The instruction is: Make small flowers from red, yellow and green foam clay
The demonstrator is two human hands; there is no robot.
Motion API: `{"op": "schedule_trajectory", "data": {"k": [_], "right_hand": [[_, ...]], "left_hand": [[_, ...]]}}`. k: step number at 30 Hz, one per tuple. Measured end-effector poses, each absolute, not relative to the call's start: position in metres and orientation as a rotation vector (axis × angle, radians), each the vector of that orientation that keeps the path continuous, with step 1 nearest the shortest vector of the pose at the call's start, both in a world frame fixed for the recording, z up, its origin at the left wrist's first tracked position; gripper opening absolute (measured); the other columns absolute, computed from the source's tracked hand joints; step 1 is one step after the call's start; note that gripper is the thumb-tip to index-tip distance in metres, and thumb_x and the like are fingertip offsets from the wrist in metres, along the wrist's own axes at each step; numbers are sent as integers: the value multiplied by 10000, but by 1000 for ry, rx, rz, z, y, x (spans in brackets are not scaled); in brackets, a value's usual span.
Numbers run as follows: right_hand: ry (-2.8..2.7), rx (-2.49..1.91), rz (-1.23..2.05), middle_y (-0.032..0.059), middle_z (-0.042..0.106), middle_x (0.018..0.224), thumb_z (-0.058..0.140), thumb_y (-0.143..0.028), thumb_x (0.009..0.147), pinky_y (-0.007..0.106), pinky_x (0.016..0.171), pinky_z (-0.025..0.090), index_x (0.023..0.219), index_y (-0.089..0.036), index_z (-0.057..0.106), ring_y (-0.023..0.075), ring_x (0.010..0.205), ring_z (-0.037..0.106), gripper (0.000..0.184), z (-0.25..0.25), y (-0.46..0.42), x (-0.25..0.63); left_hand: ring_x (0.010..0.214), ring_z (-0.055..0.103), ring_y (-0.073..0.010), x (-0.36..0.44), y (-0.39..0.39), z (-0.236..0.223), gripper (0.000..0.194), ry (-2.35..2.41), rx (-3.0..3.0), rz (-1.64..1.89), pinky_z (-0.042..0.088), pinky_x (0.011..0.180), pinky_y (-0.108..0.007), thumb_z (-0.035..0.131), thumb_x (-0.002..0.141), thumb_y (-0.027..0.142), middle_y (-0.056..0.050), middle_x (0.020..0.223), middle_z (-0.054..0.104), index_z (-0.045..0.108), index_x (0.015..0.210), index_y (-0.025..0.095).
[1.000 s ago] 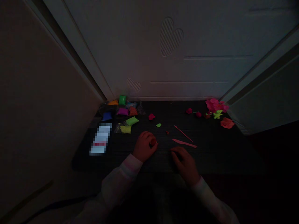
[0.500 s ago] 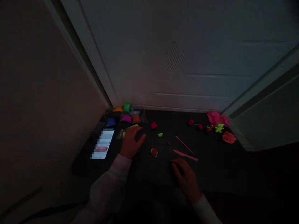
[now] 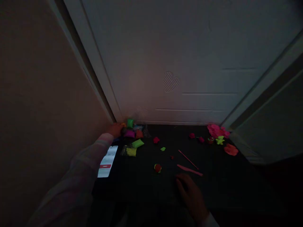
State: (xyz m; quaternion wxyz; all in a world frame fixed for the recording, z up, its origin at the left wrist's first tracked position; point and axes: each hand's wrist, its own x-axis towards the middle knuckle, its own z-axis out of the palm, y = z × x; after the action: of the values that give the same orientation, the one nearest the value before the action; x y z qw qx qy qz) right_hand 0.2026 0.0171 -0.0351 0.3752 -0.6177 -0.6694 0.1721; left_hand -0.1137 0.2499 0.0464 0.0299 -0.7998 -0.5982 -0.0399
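The pink modelling knife [image 3: 189, 170] lies flat just beyond the fingers of the right hand [image 3: 189, 193]. Its long axis runs mainly sideways on a slant: the pointed end aims left and slightly toward the door, the other end right and toward the person. The right hand is loosely curled, with a gap between thumb and forefinger.

Far to the left of the knife and beyond it, the left hand [image 3: 114, 130] reaches to the orange clay packet [image 3: 123, 125]. Whether its fingers grip cannot be told, and too little of the packet shows to give its long axis.

Behind the knife, a thin pink stick [image 3: 188, 159] slants the same way, more steeply. Left of the knife sits a red-and-green disc [image 3: 157, 168]; farther left, a lit phone [image 3: 107, 164] lies partly behind the sleeve.

All this rests on a dark tabletop [image 3: 142, 189]. Beyond the knife, a white door [image 3: 146, 63] with striped hearts meets the table's far edge. The room is dim, with a brownish wall [image 3: 35, 94] at far left.
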Motion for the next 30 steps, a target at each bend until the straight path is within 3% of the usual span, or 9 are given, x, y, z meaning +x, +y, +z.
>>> {"op": "schedule_trajectory", "data": {"k": [3,8,18,24,30], "right_hand": [[-1704,-1593,453,59,648,870,434,-271,808,313,730,508,869,-202,594,174,819,616,185,-33,17,202],[-1694,-1599,515,51,640,882,430,-273,810,326,770,486,876,-202,589,172,851,598,186,-36,17,203],[-1691,-1579,506,49,638,876,433,-268,808,331,763,479,854,-208,598,173,840,596,181,-38,17,202],[-1681,-1582,498,48,638,859,436,-261,806,325,762,484,846,-202,595,173,835,598,175,-38,18,202],[-1666,-1583,510,55,637,872,439,-264,808,333,771,484,859,-203,591,178,844,597,171,-39,16,202]], "left_hand": [[1061,435,-284,-114,247,46,414,-1752,-2447,12,353,854,-408,584,663,187,-110,1134,492,511,1070,193],[1110,378,-274,-114,238,50,342,-1650,-2420,134,269,900,-390,408,740,145,-101,1161,473,544,1045,212],[1120,346,-324,-120,242,44,361,-1785,-2260,189,234,899,-449,554,609,203,-131,1187,463,591,967,169],[1085,373,-340,-108,244,45,223,-1868,-2227,-35,253,876,-480,494,664,158,-167,1080,522,623,844,128],[1134,359,-326,-89,213,74,285,-1913,-2204,-513,264,932,-472,478,736,336,-161,1144,482,568,905,125]]}}
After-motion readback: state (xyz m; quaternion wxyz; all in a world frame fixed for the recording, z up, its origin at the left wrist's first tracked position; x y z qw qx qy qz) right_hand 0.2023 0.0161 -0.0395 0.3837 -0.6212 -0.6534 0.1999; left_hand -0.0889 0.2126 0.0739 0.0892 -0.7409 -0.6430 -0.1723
